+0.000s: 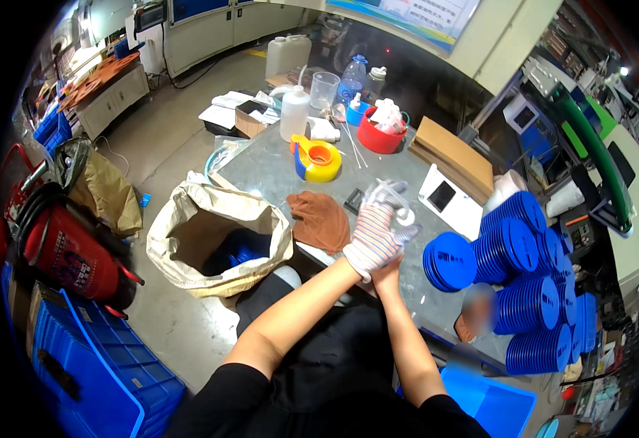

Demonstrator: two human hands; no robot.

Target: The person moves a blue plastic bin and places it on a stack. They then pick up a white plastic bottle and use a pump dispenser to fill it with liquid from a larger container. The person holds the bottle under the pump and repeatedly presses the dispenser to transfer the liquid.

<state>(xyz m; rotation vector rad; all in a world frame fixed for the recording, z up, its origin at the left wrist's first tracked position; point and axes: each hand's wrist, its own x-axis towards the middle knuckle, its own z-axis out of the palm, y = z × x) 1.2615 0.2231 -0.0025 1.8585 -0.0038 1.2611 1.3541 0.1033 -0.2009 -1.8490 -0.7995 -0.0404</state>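
Note:
My left hand (pixel 378 228) wears a white knit glove with coloured flecks and hovers over the grey metal table (pixel 261 171), fingers spread and slightly curled. My right hand (pixel 388 273) is bare and pressed up against the glove's cuff. Most of it is hidden behind the left hand, so its grip does not show. A small white ring-shaped thing (pixel 405 216) lies just past the gloved fingers. A crumpled brown cloth (pixel 321 219) lies on the table to the left of my hands.
Stacks of blue round lids (pixel 524 277) crowd the table's right side. Farther back are a yellow tape dispenser (pixel 317 157), a white squeeze bottle (pixel 294 111), a red bowl (pixel 379 135) and cardboard sheets (pixel 454 153). On the floor to the left are an open paper sack (pixel 213 237), a red extinguisher (pixel 64 248) and blue crates (pixel 93 365).

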